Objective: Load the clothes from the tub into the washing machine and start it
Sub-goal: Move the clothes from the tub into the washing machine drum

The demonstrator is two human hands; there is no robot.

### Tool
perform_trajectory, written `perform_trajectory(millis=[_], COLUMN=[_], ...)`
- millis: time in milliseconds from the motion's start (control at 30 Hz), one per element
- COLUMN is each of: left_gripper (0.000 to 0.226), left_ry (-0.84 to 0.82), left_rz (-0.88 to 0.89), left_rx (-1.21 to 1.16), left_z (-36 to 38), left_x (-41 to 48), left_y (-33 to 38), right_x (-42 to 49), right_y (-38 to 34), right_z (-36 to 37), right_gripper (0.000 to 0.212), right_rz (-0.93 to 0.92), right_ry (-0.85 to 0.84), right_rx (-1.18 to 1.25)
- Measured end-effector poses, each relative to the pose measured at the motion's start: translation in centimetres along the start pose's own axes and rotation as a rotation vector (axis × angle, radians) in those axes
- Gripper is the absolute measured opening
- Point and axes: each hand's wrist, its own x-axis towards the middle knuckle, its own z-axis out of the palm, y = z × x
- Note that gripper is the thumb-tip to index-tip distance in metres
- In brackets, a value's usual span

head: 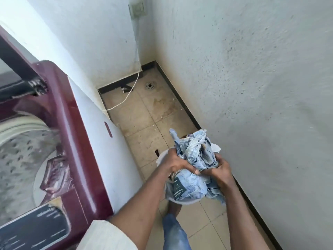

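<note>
A bundle of light blue denim clothes (pixel 195 154) is bunched up over a white tub (pixel 163 156) that stands on the floor by the right wall. My left hand (pixel 173 162) grips the bundle's left side and my right hand (pixel 220 171) grips its right side. The tub is mostly hidden under the clothes and my hands. At the left stands a maroon and white top-loading washing machine (pixel 77 134) with its lid up; its perforated drum (pixel 19 156) shows inside.
A white wall (pixel 261 87) runs close along the right. The narrow tiled floor (pixel 144 112) has a drain (pixel 150 85) at the far corner and a white cable (pixel 133 87) from a wall socket (pixel 137 9). My leg in blue jeans (pixel 175 231) is below the tub.
</note>
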Motion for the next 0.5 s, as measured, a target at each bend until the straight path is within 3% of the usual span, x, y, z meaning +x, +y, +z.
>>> perform_trajectory(millis=[167, 333, 400, 500], left_gripper=[0.085, 0.022, 0.024, 0.008], left_ry=[-0.046, -0.022, 0.028, 0.129], left_rz=[0.113, 0.305, 0.356, 0.461], left_rx=[-0.001, 0.053, 0.071, 0.052], left_z=[-3.2, -9.1, -11.7, -15.7], left_x=[-6.2, -13.9, -17.4, -23.0], left_y=[4.8, 12.2, 14.8, 17.2], right_x=[-5.0, -9.5, -11.9, -15.5], right_y=[-6.3, -16.4, -20.5, -25.5], right_z=[1.0, 3.4, 5.0, 8.0], right_gripper=[0.078, 0.081, 0.082, 0.077], right_rz=[-0.051, -0.251, -0.340, -0.450], right_ry=[-0.122, -0.100, -0.119, -0.168], right_rx=[-0.032, -0.050, -0.054, -0.065])
